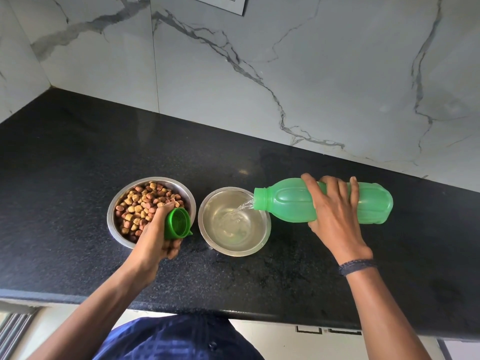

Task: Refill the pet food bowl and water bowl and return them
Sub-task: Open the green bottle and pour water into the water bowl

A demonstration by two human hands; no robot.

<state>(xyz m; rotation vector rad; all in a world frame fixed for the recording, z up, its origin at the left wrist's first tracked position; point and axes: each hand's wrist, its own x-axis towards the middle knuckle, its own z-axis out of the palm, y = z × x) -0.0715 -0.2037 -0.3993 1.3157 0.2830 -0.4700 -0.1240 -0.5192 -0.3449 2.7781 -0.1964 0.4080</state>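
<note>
Head view: black speckled counter [78, 157] meets marble-veined wall [311, 61]; right hand [335, 214] grips tilted bottle [285, 203], left hand [155, 235] clasps cap [178, 223].

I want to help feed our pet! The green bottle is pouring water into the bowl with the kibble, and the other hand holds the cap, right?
Not quite. The head view shows the green bottle pouring water into the other steel bowl, right of the kibble bowl. The left hand does hold the cap.
</note>
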